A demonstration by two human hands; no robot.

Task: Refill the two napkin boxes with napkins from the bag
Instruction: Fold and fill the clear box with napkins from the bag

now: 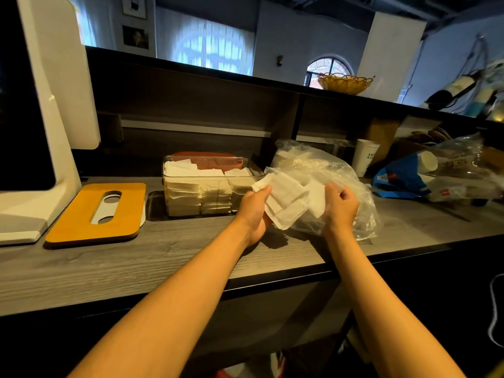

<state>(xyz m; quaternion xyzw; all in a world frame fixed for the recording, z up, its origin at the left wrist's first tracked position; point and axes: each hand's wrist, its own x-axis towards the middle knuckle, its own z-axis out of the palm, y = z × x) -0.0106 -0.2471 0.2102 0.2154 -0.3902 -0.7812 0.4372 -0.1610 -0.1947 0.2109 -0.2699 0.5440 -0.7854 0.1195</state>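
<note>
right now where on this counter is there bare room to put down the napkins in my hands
The grey wood-grain counter is bare along its near edge, in front of the clear plastic napkin box and the orange wooden lid with an oval slot. It is crowded on the right: the crumpled clear plastic bag, the white paper cup, the blue packet.

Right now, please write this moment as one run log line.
left hand: holds napkins | right hand: grips clear bag | clear box: open, holds napkins
</note>
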